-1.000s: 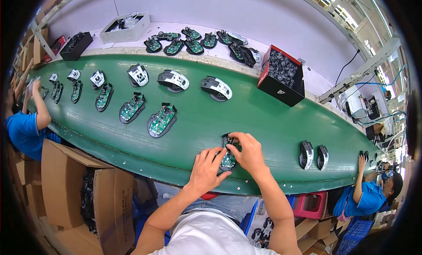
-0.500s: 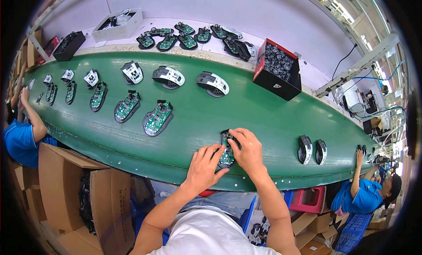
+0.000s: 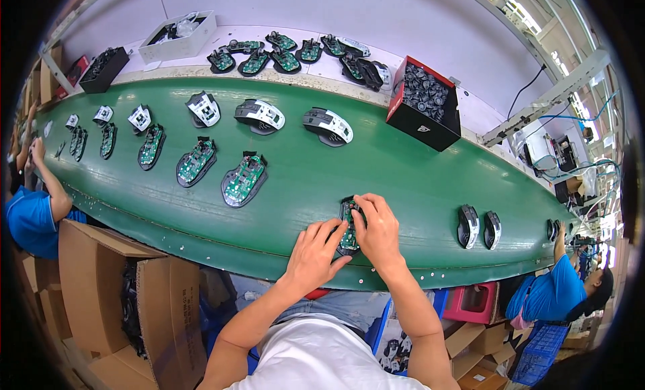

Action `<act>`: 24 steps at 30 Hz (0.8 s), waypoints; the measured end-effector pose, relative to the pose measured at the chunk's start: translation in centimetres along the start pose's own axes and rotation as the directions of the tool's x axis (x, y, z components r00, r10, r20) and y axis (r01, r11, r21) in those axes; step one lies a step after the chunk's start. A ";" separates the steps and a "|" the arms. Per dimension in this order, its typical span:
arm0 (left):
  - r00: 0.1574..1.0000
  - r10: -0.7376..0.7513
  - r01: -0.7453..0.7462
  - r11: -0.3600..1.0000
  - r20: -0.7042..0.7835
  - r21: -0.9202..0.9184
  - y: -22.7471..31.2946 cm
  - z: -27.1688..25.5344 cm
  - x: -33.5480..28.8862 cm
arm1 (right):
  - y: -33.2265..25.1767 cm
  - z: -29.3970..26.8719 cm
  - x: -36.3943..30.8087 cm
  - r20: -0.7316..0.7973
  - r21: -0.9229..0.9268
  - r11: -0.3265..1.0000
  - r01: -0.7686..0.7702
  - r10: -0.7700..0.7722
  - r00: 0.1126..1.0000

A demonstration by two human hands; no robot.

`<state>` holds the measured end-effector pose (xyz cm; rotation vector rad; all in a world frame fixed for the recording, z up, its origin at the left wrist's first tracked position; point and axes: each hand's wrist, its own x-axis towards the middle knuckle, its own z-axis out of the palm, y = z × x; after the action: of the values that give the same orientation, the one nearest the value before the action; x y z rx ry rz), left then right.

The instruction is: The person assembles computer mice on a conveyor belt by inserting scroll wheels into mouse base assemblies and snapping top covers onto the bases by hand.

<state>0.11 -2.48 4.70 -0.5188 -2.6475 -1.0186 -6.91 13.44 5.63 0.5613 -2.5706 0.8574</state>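
Lower centre of frame: left hand (image 3: 310,254) and right hand (image 3: 379,230) grip mouse base (image 3: 349,240) from opposite sides, fingers bent, seemingly steadying it.

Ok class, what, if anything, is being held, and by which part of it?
An open mouse base, held by its edges: left grip at its left side, right grip at its upper right.

Behind the long, green-topped worktable (image 3: 302,182) rises a smooth, pale lilac wall (image 3: 376,20); a white ledge (image 3: 319,72) borders the table's far edge. Beyond its right half, bright white lights (image 3: 527,19) glow above a slanting, whitish metal beam (image 3: 547,100). A pink plastic stool (image 3: 463,315) stands beside its near edge.
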 end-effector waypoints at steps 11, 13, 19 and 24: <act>0.999 0.038 -0.039 0.999 0.025 0.002 -0.2 -0.5 0.0 | 0.5 0.1 -0.3 -0.132 0.028 0.998 0.059 -0.055 0.990; 0.999 0.043 -0.043 0.999 0.028 0.004 -0.2 -0.6 0.1 | 0.5 -0.1 -0.1 -0.146 0.017 0.996 0.085 -0.081 0.986; 0.997 0.055 -0.056 0.998 0.050 0.018 -0.5 -0.8 -0.2 | 0.0 -1.3 0.3 0.073 -0.140 0.990 0.031 -0.021 0.997; 0.993 0.080 -0.084 0.996 0.086 0.041 -0.5 -1.0 -0.2 | 1.8 -0.3 -0.5 0.131 -0.061 0.991 0.117 -0.108 0.985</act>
<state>0.15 -3.58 5.05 -0.6696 -2.6908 -0.9308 -7.29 15.10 4.72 0.7555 -2.6409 0.7137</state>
